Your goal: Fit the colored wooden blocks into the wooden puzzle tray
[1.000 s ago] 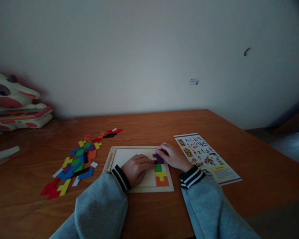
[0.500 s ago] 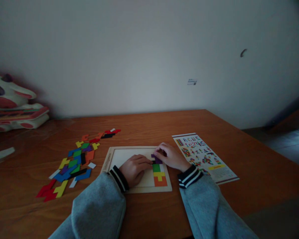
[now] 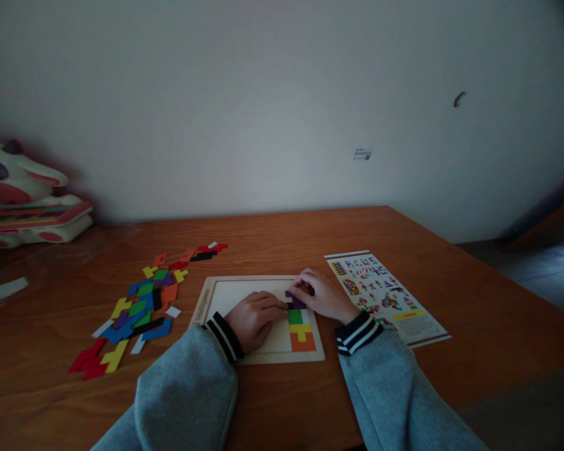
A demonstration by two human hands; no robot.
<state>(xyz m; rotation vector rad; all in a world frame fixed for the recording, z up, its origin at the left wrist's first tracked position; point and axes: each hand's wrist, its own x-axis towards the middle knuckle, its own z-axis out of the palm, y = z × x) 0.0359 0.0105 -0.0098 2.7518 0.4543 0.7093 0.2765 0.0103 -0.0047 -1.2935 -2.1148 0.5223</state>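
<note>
A shallow wooden puzzle board (image 3: 263,359) lies in front of me. Down its right side sit flat block pieces: an orange one (image 3: 296,343), a yellow one (image 3: 301,329), a green one (image 3: 294,317) and a bit of white (image 3: 305,316). My right hand (image 3: 326,297) pinches a purple puzzle piece (image 3: 299,303) at the board's upper right. Reaching in from the left over the bare board, my left hand (image 3: 256,316) has its fingers together, their tips at a black puzzle piece (image 3: 290,305) beside the purple one. Fingers partly hide both pieces.
Loose coloured pieces (image 3: 145,289) lie scattered and overlapping left of the board. A printed pattern sheet (image 3: 380,288) is at the right. A white and red animal-shaped toy keyboard (image 3: 32,219) stands far left by the wall (image 3: 263,125). The wooden table (image 3: 282,244) ends at the right.
</note>
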